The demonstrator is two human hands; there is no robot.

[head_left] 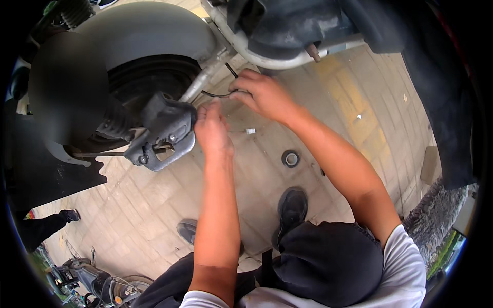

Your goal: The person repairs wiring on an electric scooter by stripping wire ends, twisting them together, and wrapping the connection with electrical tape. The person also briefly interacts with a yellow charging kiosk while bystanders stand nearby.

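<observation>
My right hand (262, 95) pinches a thin black cable (218, 95) between thumb and fingers, beside the silver frame tube (197, 84) of a two-wheeled vehicle. My left hand (211, 131) is closer to me, its fingers bent and drawn together next to the dark metal footrest bracket (177, 131). What those fingers hold, if anything, is hidden. A small white connector (250, 131) on a thin wire shows to the right of my left wrist. Behind the bracket is the rear wheel (149, 77), under a grey mudguard (154, 25).
A black tape roll (291, 158) lies on the paving (328, 102). My shoes (292, 203) stand below it. A brick-like block (430, 165) and a grey shaggy thing (436, 220) are at the right. Another person's leg (49, 226) and a parked two-wheeler (97, 280) appear lower left.
</observation>
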